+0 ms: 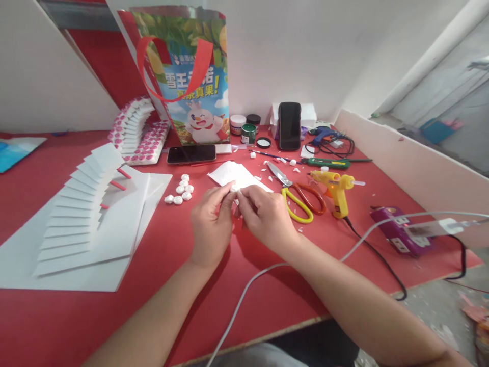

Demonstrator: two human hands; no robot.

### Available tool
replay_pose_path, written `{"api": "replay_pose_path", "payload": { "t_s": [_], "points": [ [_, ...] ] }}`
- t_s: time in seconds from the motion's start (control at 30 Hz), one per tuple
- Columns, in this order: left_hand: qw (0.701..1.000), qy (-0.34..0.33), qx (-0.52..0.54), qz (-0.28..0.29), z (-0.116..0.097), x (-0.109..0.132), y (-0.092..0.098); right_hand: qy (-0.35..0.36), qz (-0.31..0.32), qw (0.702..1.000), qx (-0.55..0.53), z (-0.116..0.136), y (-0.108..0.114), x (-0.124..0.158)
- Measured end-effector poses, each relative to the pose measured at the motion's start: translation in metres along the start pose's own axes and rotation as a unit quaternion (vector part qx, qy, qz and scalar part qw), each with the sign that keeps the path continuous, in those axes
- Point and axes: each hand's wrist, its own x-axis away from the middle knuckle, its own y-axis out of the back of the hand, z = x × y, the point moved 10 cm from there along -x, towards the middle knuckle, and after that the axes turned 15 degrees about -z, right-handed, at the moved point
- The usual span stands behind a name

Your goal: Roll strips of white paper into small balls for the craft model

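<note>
At the middle of the red table my left hand (214, 219) and my right hand (265, 211) meet, fingertips pinched together on a small white rose-like piece (236, 188). The fingers cover much of it. White sheets (240, 176) lie just behind the hands. To the left sits a cluster of several similar white rosettes (185, 188). Right of my right hand lie scissors (300, 196), one handle yellow and one red, with white scraps around the blades. A yellow glue gun (334, 188) stands farther right.
A fan-like white stepped model (76, 209) rests on white boards at left. Behind are a printed bag (198, 102), a flat phone (191, 154), paint jars (248, 133) and an upright phone (289, 126). A white cable (244, 300) crosses the front; a purple power block (401, 232) lies right.
</note>
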Motion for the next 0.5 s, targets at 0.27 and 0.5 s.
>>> {"api": "replay_pose_path", "payload": {
  "t_s": [0.27, 0.5],
  "points": [
    [0.987, 0.130, 0.076, 0.063, 0.022, -0.007, -0.007, -0.044, 0.070, 0.993, -0.083, -0.010, 0.007, -0.010],
    [0.963, 0.163, 0.101, 0.187, 0.026, -0.008, -0.021, -0.067, 0.136, 0.980, -0.128, -0.011, 0.002, -0.011]
  ]
}}
